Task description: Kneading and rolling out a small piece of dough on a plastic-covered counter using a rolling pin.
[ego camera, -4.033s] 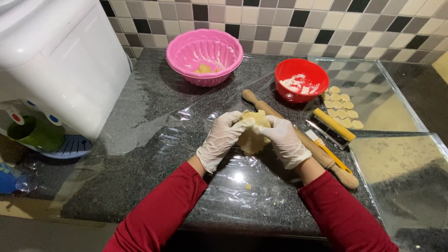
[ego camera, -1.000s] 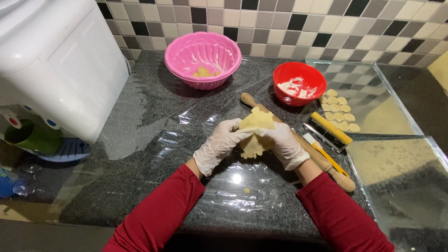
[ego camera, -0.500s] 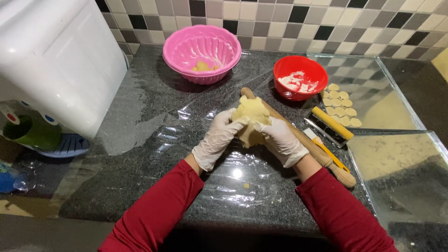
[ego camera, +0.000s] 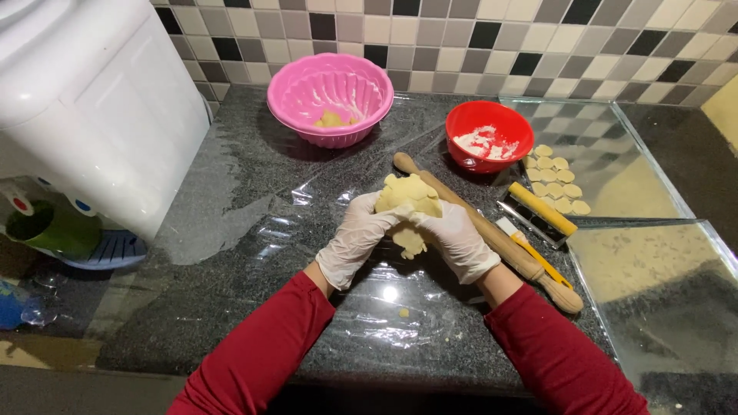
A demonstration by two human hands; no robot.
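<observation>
At the far left, a large white plastic water dispenser [ego camera: 84,92] was seen standing on the dark speckled stone counter [ego camera: 192,307], with a green cup [ego camera: 54,229] set under its taps, apparently to catch drips. Behind the work area, a pink fluted plastic bowl [ego camera: 330,96] was placed against the tiled wall, a small remnant of dough left inside it. A sheet of clear plastic film [ego camera: 307,223] was spread over the counter in front, seemingly so that dough would not stick to the stone.

Above that film, at the centre, a pale yellow lump of dough [ego camera: 407,204] was held clear of the counter between both gloved hands. The left hand [ego camera: 357,238] was curled about the lump's left side, the fingers partly closed against it; the right hand [ego camera: 453,238] was cupped over the right side in the same way, so that the lump was pressed from both sides.

Just to the right, a long wooden rolling pin [ego camera: 492,234] was laid diagonally, within easy reach. Behind it, a red bowl of white flour [ego camera: 490,134] was set. Further right, small cut dough rounds [ego camera: 557,180] were laid out on a glass sheet [ego camera: 653,184], beside a yellow-handled metal cutter [ego camera: 538,211].
</observation>
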